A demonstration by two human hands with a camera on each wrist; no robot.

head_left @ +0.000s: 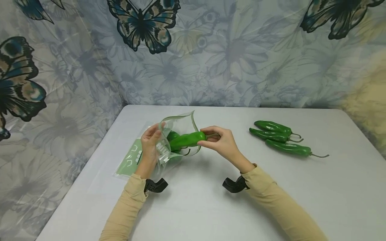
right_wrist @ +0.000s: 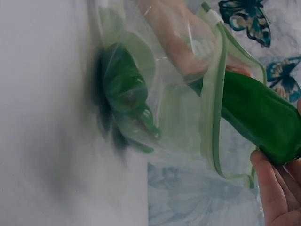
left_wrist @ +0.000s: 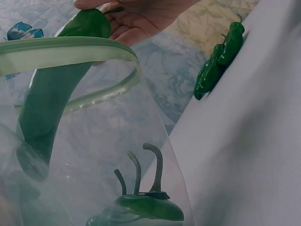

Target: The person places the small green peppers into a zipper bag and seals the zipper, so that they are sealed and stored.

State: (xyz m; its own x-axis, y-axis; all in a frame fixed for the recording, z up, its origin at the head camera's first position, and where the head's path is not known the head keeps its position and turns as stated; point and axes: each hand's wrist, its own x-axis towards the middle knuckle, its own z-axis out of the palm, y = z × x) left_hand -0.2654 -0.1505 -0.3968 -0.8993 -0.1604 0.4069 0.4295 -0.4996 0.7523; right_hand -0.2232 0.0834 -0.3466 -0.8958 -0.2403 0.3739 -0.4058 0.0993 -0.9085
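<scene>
- Two hands are engaged: the left hand pinches the zip bag at its rim, holding the mouth open, while the right hand grips the green pepper at its stem end, the tip already inside the mouth.
- Risk noted: the soft rim could be caught by the pepper and folded inward — entry would be blocked.
- Risk noted: the rim pinch is slight; the mouth could collapse.
- Three spare peppers on the table are shown whole by the head view only; stems of bagged peppers are shown clearly by the left wrist view.
</scene>
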